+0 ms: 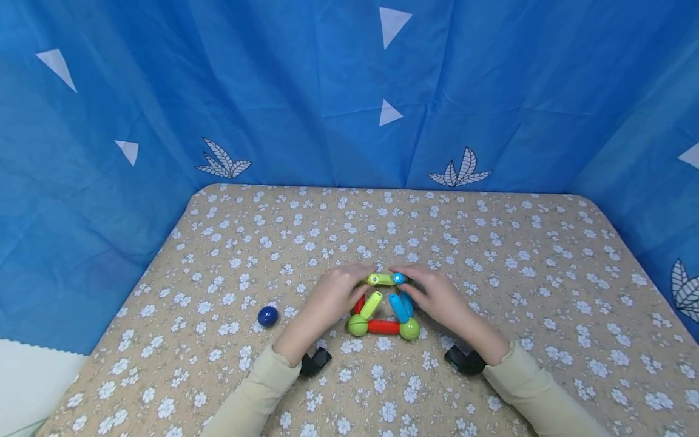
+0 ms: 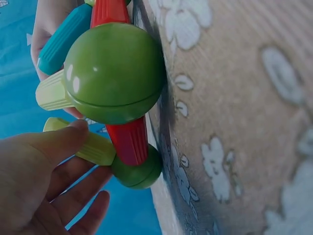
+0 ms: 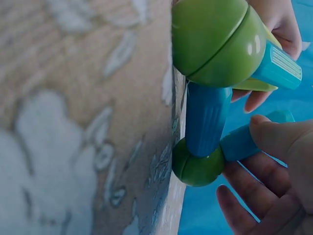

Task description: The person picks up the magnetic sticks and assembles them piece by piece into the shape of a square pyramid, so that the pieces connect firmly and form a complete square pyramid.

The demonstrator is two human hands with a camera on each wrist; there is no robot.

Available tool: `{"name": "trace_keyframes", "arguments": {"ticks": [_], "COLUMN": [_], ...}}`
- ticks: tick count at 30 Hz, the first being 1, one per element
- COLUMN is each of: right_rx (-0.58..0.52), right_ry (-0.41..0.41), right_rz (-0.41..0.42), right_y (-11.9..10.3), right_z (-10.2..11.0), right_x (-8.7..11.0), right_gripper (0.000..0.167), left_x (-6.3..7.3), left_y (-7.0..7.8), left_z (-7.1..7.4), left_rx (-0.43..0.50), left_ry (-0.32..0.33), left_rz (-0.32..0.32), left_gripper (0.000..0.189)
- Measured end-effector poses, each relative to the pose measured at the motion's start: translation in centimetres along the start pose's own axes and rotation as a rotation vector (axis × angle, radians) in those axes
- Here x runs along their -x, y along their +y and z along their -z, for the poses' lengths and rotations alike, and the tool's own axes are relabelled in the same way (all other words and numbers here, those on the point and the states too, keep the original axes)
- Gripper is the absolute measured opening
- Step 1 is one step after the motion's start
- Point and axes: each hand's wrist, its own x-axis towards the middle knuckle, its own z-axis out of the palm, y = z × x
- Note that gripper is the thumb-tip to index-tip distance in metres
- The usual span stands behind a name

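Note:
A frame of magnetic rods and balls stands on the cloth between both hands. Its near side is a red rod joining two green balls, the left ball and the right ball. From these a short yellow-green rod and a blue rod slant upward. At the far left corner, my left hand pinches another yellow-green rod standing on a green ball. My right hand pinches a blue rod at the far right green ball.
A loose dark blue ball lies left of the left forearm. The table's floral cloth spreads around the frame, with a blue curtain behind it. Black wrist mounts sit under the wrists.

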Motion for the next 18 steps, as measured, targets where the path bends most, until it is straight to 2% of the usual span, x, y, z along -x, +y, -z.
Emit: {"name": "trace_keyframes", "arguments": {"ticks": [4,12,18], "right_rx": [0.059,0.104,0.105], "right_ry": [-0.009,-0.021,-0.009], "right_rz": [0.035,-0.009,-0.009], "right_y": [-0.17,-0.33,-0.11], "right_z": [-0.11,-0.58,-0.48], "right_x": [0.1,0.54,0.32], "right_gripper": [0.038,0.039,0.039], "left_x": [0.04,0.47,0.27], "left_y": [0.18,0.47,0.39], "left_z": [-0.1,-0.37,-0.4], "left_rx": [-0.021,-0.021,-0.015], "left_ry": [0.011,0.001,0.011], "left_rz": [-0.03,-0.025,-0.019], "left_gripper": [0.028,0.026,0.027]}}
